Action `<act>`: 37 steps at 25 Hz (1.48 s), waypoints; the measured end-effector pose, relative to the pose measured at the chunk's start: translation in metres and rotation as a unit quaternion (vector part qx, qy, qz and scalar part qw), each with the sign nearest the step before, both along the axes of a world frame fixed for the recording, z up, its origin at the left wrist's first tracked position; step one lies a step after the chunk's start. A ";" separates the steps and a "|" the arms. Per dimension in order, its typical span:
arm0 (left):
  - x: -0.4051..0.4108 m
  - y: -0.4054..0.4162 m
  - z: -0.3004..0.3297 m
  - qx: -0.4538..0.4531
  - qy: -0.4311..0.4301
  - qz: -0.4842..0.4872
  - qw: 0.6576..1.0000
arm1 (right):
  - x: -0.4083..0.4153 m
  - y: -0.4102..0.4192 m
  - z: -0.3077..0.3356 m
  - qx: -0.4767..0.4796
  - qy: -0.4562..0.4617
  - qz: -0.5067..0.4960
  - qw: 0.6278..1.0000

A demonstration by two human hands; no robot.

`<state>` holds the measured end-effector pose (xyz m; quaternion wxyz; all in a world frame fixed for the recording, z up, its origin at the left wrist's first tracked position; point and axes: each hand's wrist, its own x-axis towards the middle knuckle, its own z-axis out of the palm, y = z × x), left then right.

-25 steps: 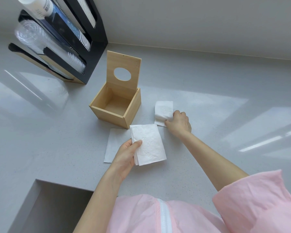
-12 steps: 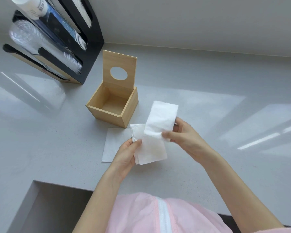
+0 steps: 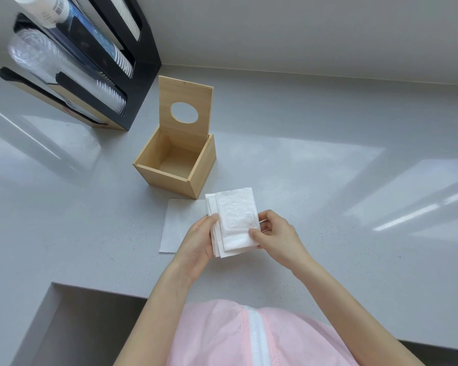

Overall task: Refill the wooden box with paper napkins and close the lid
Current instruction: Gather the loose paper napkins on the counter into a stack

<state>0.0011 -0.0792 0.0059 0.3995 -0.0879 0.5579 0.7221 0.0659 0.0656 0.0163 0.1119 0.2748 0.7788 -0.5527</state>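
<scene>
Light-coloured wood forms the square open-topped box (image 3: 175,162), which stands on the pale grey speckled worktop (image 3: 315,180). Its flat wooden lid (image 3: 185,112), pierced by an oval hole, stands upright at the far edge of the box. The interior of the box shows bare wood; no paper lies inside it.

Nearer the person than the box, just off its front right corner, a stack of white folded paper napkins (image 3: 233,223) is held above the worktop by both hands. The left hand (image 3: 196,241) supports the stack along its left edge, fingers underneath and thumb laid on top, so its grip is closed on the napkins. The right hand (image 3: 275,236) holds the right edge, thumb on the upper face near the lower corner and curled fingers behind; this grip also has hold of the stack. The uppermost napkin sits slightly askew on those beneath.

One single white paper napkin (image 3: 180,223) lies flat on the worktop, near the front of the box and to the left of the held stack, partly covered by the left hand.

Left of the box and beyond it, a black upright dispenser rack (image 3: 140,48) stands on the worktop, holding sleeves of clear plastic cups (image 3: 37,56) and paper cups.

A pink garment (image 3: 236,336) with a white central strip fills the lower edge of the view.
</scene>
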 end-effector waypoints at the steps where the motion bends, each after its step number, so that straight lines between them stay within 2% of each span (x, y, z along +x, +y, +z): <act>1: 0.000 0.000 -0.001 -0.003 0.000 0.001 1.000 | 0.001 -0.002 0.000 0.003 -0.002 0.005 1.000; 12: 0.006 -0.018 -0.001 -0.023 0.010 0.021 0.999 | -0.003 -0.022 0.003 0.011 -0.010 0.052 0.999; 18: -0.004 -0.048 0.003 -0.037 0.005 0.038 0.999 | -0.015 -0.045 0.009 0.011 -0.016 0.046 0.999; 24: -0.018 -0.083 0.006 -0.064 -0.008 0.055 0.996 | -0.039 -0.057 0.001 0.111 -0.014 0.008 0.994; 28: -0.029 -0.109 0.007 -0.065 -0.014 0.070 0.995 | -0.054 -0.079 -0.009 0.154 -0.060 0.040 0.985; 33: -0.044 -0.131 0.007 -0.066 -0.002 0.084 0.994 | -0.076 -0.094 -0.014 0.276 -0.084 0.058 0.956; 37: -0.051 -0.140 0.005 -0.057 0.002 0.085 0.995 | -0.085 -0.095 -0.016 0.267 -0.092 0.050 0.958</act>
